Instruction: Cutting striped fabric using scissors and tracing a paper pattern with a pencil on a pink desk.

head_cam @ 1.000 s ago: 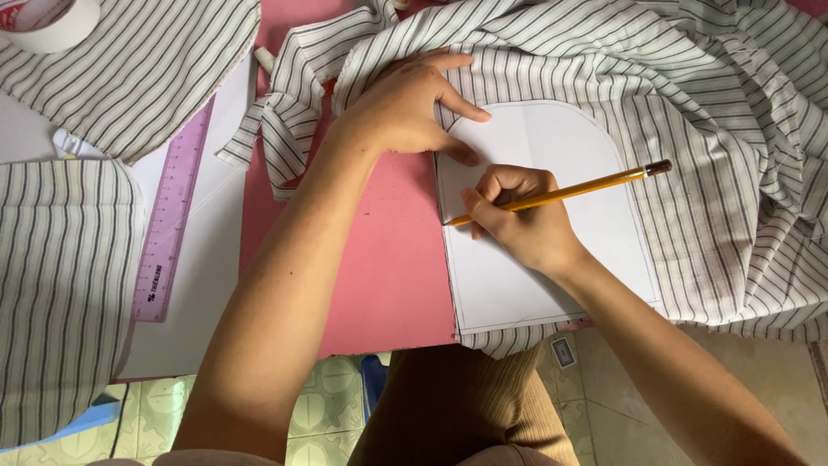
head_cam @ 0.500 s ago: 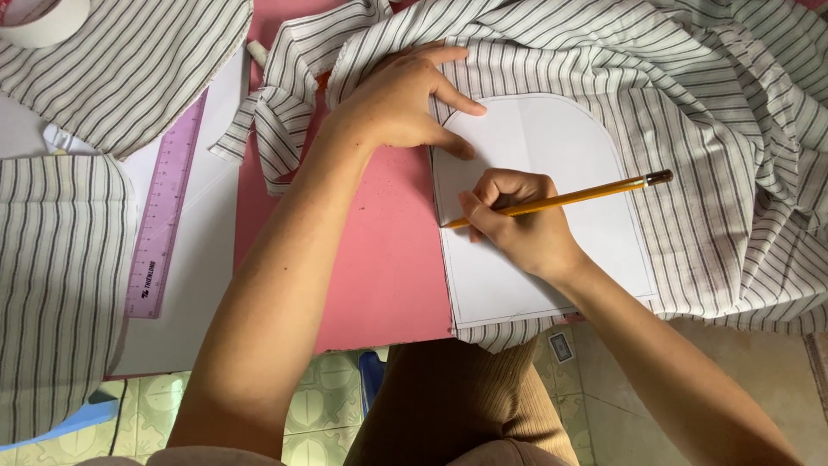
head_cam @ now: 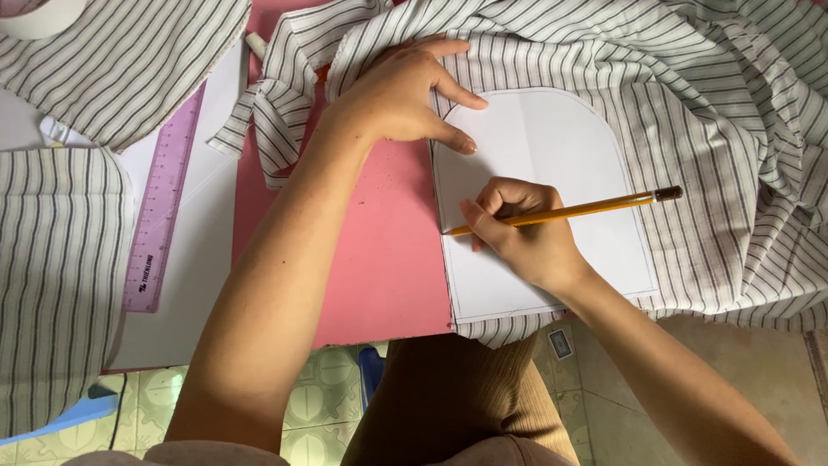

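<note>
One right hand (head_cam: 526, 237) gripped one yellow pencil (head_cam: 569, 210) on one white paper pattern (head_cam: 552, 147), while one left hand (head_cam: 405, 91) pressed it, fingers spread.

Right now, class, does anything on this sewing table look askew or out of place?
Nothing is damaged or spilled. The striped fabric lies bunched around the flat paper pattern, and the purple ruler sits slanted at the left.

Count: one yellow pencil (head_cam: 565, 210), one white paper pattern (head_cam: 552, 147), one purple ruler (head_cam: 162, 216), two hands, several striped fabric pieces.
</note>
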